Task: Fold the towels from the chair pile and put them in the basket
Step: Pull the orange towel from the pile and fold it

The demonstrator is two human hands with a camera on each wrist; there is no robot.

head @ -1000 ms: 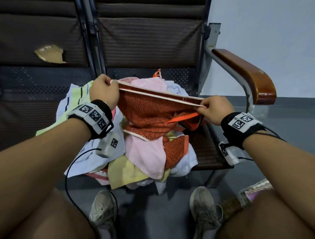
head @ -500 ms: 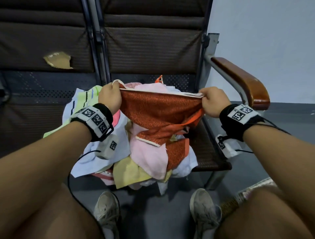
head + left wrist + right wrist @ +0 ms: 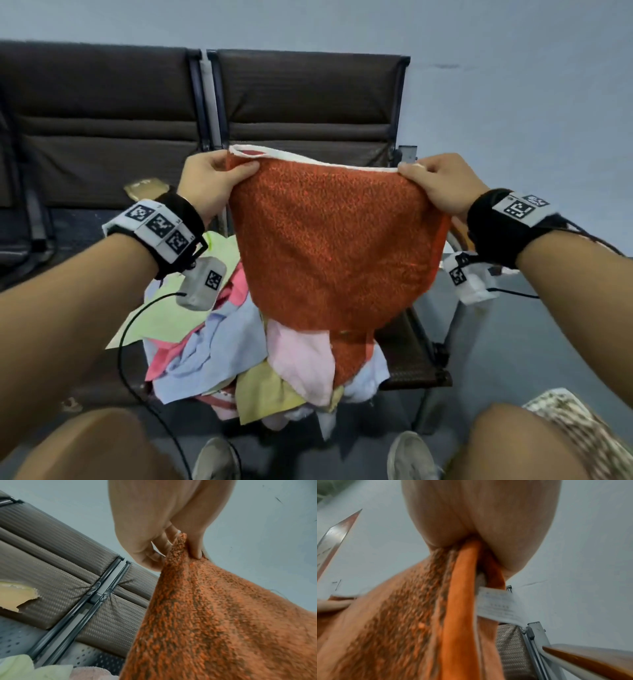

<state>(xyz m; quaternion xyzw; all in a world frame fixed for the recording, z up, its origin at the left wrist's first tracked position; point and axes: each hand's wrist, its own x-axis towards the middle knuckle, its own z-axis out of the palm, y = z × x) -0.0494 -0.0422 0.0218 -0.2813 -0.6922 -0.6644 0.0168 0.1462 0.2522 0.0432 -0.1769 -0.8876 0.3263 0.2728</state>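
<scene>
An orange towel (image 3: 335,246) with a white top hem hangs spread out in the air above the chair pile. My left hand (image 3: 214,181) pinches its upper left corner, and my right hand (image 3: 442,185) pinches its upper right corner. In the left wrist view the thumb and fingers clamp the orange towel (image 3: 214,615). The right wrist view shows the orange towel (image 3: 393,622) bunched in the fist, a white label (image 3: 496,607) hanging by it. Below lies the towel pile (image 3: 239,349) of pink, blue, yellow and green cloths on the chair seat (image 3: 411,359).
Dark padded chair backs (image 3: 301,102) stand behind the towel, with a torn patch (image 3: 147,188) on the left one. A wooden armrest (image 3: 590,660) juts out at the right. A woven basket edge (image 3: 582,431) shows at the lower right by my knee. My shoes (image 3: 411,459) rest on the grey floor.
Both hands have lifted the orange towel up off the pile and pulled it flat; it hangs free now. The head view has tilted upward.
</scene>
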